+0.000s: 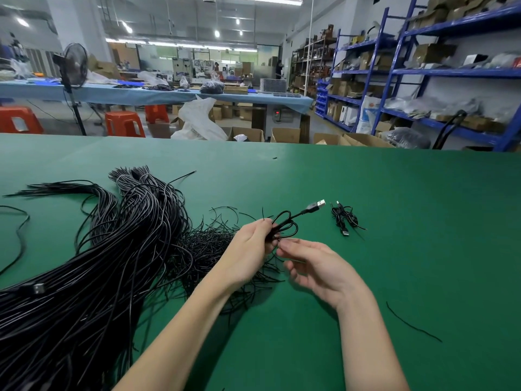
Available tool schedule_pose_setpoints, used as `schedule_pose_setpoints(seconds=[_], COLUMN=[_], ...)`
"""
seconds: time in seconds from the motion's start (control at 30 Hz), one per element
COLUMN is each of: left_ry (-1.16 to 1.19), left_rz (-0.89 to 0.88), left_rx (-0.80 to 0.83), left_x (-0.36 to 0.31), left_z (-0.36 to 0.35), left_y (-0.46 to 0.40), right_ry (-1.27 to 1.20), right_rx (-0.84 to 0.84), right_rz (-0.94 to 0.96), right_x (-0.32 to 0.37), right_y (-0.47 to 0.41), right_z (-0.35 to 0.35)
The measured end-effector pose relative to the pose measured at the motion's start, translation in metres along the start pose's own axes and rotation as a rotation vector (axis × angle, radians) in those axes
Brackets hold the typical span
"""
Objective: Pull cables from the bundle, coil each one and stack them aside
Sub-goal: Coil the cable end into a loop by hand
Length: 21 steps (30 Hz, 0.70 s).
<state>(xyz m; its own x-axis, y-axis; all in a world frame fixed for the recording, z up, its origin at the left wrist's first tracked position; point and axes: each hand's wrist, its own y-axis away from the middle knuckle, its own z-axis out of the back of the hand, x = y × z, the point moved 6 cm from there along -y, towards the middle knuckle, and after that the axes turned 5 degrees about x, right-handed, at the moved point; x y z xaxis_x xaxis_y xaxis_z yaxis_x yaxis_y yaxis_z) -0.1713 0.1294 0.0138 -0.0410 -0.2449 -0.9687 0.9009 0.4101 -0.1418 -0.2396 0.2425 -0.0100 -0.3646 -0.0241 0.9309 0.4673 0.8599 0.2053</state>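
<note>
Because the loops must not spring apart, the left hand [253,244] pinches a half-made coil [284,227] above the green table [394,221], USB plug [317,206] jutting free, while the right hand [313,266] nips the trailing cable between fingertips (probably to feed another turn). One finished coil [345,218] lies to the right, well apart from the bundle [112,249] on the left, presumably so done work stays clear of it.

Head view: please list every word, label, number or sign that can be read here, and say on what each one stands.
No text here reads clearly.
White bag behind the green table: faint grey print, too blurred to read.
Grey box under the far table: red lit digits, too small to read.
White sack on the blue shelves: coloured print, blurred.
USB plug and cables: no markings visible.
</note>
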Motion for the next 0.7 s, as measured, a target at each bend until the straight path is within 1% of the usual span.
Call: schedule_pose_setpoints(seconds=[0.23, 0.4, 0.47, 0.6, 0.7], left_ry=[0.174, 0.250, 0.279, 0.325, 0.342], left_rz=[0.068, 0.135, 0.131, 0.099, 0.125], left_rx=[0.019, -0.040, -0.048, 0.005, 0.013], left_x=[0.006, 0.013, 0.013, 0.009, 0.008], left_z=[-0.008, -0.006, -0.005, -0.006, -0.005], left_y=[0.002, 0.003, 0.002, 0.001, 0.003], right_ry=[-0.013, -0.009, -0.013, -0.009, 0.005], right_rx=[0.010, 0.001, -0.004, -0.015, -0.037], right_rz=[-0.068, -0.073, -0.063, -0.017, 0.020], right_x=[-0.006, -0.006, -0.006, -0.005, -0.003], right_y=[-0.004, -0.004, -0.004, -0.005, -0.004], right_z=[0.002, 0.002, 0.002, 0.000, 0.001])
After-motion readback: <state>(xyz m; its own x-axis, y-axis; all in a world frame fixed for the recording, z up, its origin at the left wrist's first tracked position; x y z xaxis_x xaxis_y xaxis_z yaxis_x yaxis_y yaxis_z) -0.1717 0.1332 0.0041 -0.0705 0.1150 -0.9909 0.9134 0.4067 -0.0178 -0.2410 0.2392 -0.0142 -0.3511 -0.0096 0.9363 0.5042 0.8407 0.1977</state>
